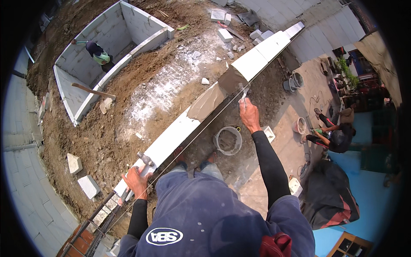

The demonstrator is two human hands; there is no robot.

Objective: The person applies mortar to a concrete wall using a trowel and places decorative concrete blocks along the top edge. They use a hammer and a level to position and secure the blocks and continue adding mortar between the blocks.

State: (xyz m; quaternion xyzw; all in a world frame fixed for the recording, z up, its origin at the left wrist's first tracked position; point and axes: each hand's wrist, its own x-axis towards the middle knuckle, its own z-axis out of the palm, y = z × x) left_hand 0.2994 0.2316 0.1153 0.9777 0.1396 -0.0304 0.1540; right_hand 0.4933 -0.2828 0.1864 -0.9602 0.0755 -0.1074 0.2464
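Observation:
My right hand (249, 115) is closed on the handle of a trowel (244, 91), its blade at grey wet mortar (233, 80) on top of a low white block wall (171, 133). A thinner smear of mortar (208, 103) lies on the wall top nearer to me. My left hand (136, 183) rests on the wall's near left end, fingers apart over the block. Right beside it a hammer (145, 159) lies on the wall, its head showing. A taut string (199, 133) runs along my side of the wall.
A bucket of mortar (227, 140) stands by my feet, with more buckets (293, 82) farther right. Rebar (87, 222) sticks out beyond the wall's left end. Over the wall, a person works inside a block-walled pit (128, 53). Another person (336, 137) crouches at right.

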